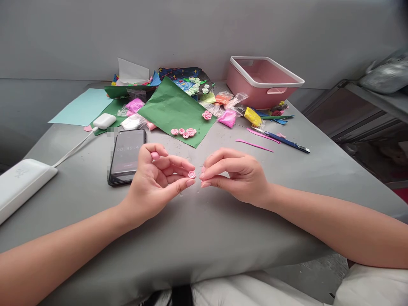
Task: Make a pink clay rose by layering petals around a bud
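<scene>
My left hand (156,180) pinches a small pink clay rose (191,174) between thumb and fingertips, and a pink clay lump (155,156) is tucked in its curled index finger. Just to the right, my right hand (237,174) is closed in a pinch on a small pink piece (203,169), apart from the rose. Beyond both hands, several finished pink roses (185,133) lie along the near edge of a green sheet (178,110). One larger pink rose (207,115) sits near that sheet's right corner.
A phone (127,155) lies behind my left hand, with a white power bank (24,185) at far left. Clay bags (227,118), pink tools (254,145) and a blue cutter (287,142) lie beyond my right hand. A pink basket (259,87) stands at the back.
</scene>
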Tool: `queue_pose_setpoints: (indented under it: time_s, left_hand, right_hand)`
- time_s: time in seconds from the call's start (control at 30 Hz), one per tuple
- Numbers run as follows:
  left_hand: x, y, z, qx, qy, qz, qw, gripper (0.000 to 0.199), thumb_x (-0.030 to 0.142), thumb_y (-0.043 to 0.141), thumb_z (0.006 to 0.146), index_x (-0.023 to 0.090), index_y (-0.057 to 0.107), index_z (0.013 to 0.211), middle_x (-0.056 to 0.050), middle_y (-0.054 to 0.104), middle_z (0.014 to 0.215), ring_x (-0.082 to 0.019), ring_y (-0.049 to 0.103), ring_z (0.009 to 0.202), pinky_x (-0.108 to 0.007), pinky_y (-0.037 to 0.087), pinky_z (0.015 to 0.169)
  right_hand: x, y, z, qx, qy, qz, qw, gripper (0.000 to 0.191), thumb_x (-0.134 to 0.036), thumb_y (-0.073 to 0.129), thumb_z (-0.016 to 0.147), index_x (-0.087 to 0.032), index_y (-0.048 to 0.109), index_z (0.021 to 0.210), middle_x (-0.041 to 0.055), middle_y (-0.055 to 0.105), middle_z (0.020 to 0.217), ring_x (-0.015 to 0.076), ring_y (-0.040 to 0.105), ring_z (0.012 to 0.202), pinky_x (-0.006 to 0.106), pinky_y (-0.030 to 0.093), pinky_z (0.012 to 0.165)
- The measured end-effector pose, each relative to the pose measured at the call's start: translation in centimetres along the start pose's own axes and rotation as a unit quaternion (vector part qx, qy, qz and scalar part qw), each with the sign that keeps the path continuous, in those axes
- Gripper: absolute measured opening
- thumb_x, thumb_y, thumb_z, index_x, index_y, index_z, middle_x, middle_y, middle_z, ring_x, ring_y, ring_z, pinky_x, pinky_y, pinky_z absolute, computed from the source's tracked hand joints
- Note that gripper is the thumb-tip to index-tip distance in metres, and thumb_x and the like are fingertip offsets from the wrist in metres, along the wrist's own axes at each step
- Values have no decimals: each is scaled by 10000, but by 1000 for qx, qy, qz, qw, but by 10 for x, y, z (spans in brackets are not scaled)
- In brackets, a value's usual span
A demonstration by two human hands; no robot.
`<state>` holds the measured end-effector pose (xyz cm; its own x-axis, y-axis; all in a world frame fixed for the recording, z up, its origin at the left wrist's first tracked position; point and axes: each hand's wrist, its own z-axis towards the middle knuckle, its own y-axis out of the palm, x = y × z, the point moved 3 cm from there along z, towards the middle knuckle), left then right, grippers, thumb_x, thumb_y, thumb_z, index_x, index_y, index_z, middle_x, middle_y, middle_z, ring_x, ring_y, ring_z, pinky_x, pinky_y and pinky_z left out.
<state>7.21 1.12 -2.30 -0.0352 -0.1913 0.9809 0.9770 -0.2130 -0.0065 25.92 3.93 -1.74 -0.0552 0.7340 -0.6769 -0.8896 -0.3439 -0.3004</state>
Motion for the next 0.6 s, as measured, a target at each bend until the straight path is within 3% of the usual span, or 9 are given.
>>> queue_pose_setpoints:
  time_s: [0.23,0.4,0.6]
  left_hand:
    - [2,3,0,-20,-3,-5,1000,483,132,738,794,294,310,950,59,773,899,-139,756,784,-299,653,732]
    - [3,4,-1,-33,-6,-28,999,494,78,731,773,294,323,947,91,770,861,-121,753,775,-276,656,716]
    - [3,6,-1,-43,-1,-29,999,518,164,783,766,294,319,953,87,760,807,-128,753,721,-259,654,653]
  right_hand:
    - [6,2,-4,2,74,49,996,311,-233,837,762,-194,707,1041,34,720,875,124,678,788,244,588,678]
    - [7,4,-5,-10,77,48,996,269,-245,819,787,-188,701,1021,35,728,909,105,662,788,248,595,738]
    - [5,5,-4,-32,76,49,995,234,-275,784,824,-183,694,1020,49,736,925,119,680,814,263,603,748]
